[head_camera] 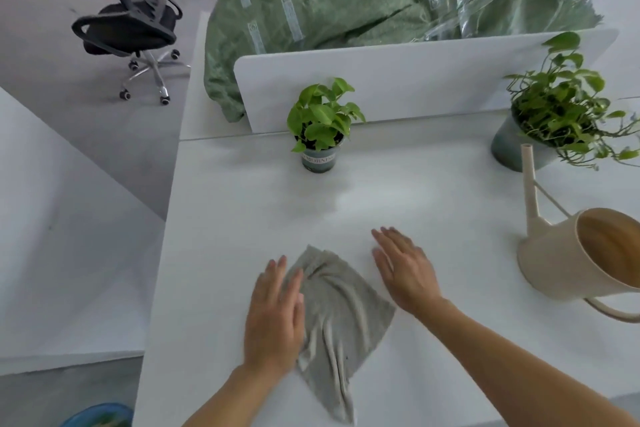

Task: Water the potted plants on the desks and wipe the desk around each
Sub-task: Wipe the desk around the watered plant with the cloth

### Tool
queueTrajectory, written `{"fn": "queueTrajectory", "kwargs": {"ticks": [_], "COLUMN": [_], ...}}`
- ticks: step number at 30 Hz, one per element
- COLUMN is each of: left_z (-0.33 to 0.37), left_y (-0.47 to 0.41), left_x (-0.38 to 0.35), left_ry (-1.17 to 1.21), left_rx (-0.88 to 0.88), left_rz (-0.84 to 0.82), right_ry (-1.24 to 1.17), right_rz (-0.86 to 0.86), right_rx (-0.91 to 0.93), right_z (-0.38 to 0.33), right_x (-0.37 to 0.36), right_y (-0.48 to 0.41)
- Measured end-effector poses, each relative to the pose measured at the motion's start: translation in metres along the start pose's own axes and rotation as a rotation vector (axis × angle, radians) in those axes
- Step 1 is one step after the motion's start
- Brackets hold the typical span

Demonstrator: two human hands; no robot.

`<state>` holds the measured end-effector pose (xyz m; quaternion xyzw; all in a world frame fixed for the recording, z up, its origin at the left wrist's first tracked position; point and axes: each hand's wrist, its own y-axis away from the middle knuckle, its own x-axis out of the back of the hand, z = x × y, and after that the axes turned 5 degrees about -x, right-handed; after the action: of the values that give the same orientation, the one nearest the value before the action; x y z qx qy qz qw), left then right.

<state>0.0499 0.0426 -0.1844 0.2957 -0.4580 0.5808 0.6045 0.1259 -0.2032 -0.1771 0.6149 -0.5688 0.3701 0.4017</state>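
- We log one view, head-worn, from above the near edge of the counter (433, 204).
- It faces forward and down, toward the divider panel (398, 80) at the counter's far side.
- Close range: left hand (273, 315) and right hand (405, 270) sit in the lower middle, reaching in from the bottom edge.
- Wide lens: the office chair (131, 24) and floor (52, 28) show at upper left.

left hand (273, 319), right hand (405, 270) bare; both forearms (502, 357) bare down to frame edge.
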Motion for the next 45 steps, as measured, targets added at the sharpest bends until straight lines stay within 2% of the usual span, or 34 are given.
{"fn": "queueTrajectory", "kwargs": {"ticks": [3, 5, 9, 12, 13, 14, 16, 18, 19, 20, 22, 24, 25, 26, 27, 30, 32, 34, 36, 39, 40, 42, 44, 45], "left_z": [0.037, 0.028, 0.002, 0.031, 0.05, 0.069, 0.091, 0.065, 0.043, 0.017, -0.024, -0.027, -0.012, 0.007, 0.029, 0.061, 0.041, 0.006, -0.027, -0.049, -0.046, -0.039, -0.037, -0.038], "left_y": [0.03, 0.041, 0.023, -0.001, -0.011, -0.02, -0.036, -0.066, -0.084, -0.103, -0.138, -0.162, -0.171, -0.177, -0.178, -0.17, -0.174, -0.167, -0.152, -0.141, -0.145, -0.168, -0.205, -0.225], "left_x": [-0.037, -0.052, -0.05, -0.061, -0.066, -0.071, -0.082, -0.082, -0.08, -0.077, -0.067, -0.068, -0.073, -0.082, -0.092, -0.109, -0.097, -0.088, -0.071, -0.046, -0.037, -0.017, 0.003, 0.014], "left_ry": [-0.124, -0.234, -0.323, -0.276, -0.237, -0.204, -0.173, -0.221, -0.267, -0.314, -0.39, -0.339, -0.321, -0.313, -0.297, -0.26, -0.284, -0.331, -0.359, -0.303, -0.252, -0.113, 0.087, 0.281], "left_rx": [-0.421, -0.527, -0.285, 0.118, 0.183, 0.152, -0.108, -0.285, -0.284, -0.189, 0.146, 0.509, 0.591, 0.56, 0.447, -0.048, -0.15, -0.059, 0.11, 0.2, 0.21, 0.311, 0.552, 0.688], "left_rz": [-0.25, -0.294, -0.217, -0.197, -0.196, -0.224, -0.306, -0.318, -0.296, -0.256, -0.198, -0.18, -0.157, -0.107, -0.12, -0.299, -0.349, -0.291, -0.26, -0.323, -0.305, -0.151, -0.005, 0.06], "right_ry": [0.232, 0.319, 0.314, 0.291, 0.282, 0.282, 0.298, 0.299, 0.297, 0.294, 0.293, 0.293, 0.292, 0.29, 0.292, 0.3, 0.308, 0.312, 0.306, 0.325, 0.328, 0.351, 0.275, 0.174], "right_rz": [-0.145, -0.205, -0.146, -0.123, -0.124, -0.126, -0.131, -0.127, -0.124, -0.122, -0.121, -0.118, -0.115, -0.113, -0.11, -0.099, -0.102, -0.101, -0.098, -0.151, -0.173, -0.243, -0.298, -0.284], "right_rx": [-0.284, -0.34, -0.311, -0.314, -0.308, -0.3, -0.294, -0.29, -0.29, -0.289, -0.287, -0.288, -0.285, -0.283, -0.285, -0.283, -0.278, -0.27, -0.259, -0.278, -0.296, -0.344, -0.357, -0.334], "right_z": [0.062, 0.089, 0.103, 0.109, 0.109, 0.109, 0.112, 0.113, 0.113, 0.113, 0.114, 0.115, 0.116, 0.116, 0.116, 0.115, 0.116, 0.116, 0.117, 0.117, 0.114, 0.098, 0.069, 0.05], "right_x": [0.017, 0.021, 0.01, 0.007, 0.007, 0.007, 0.006, 0.006, 0.006, 0.005, 0.004, 0.003, 0.003, 0.002, 0.002, 0.001, 0.002, 0.002, 0.002, 0.0, 0.002, 0.01, 0.023, 0.03], "right_y": [-0.042, -0.05, -0.049, -0.054, -0.054, -0.054, -0.052, -0.053, -0.054, -0.054, -0.054, -0.054, -0.054, -0.054, -0.054, -0.054, -0.054, -0.055, -0.055, -0.053, -0.053, -0.06, -0.076, -0.086]}}
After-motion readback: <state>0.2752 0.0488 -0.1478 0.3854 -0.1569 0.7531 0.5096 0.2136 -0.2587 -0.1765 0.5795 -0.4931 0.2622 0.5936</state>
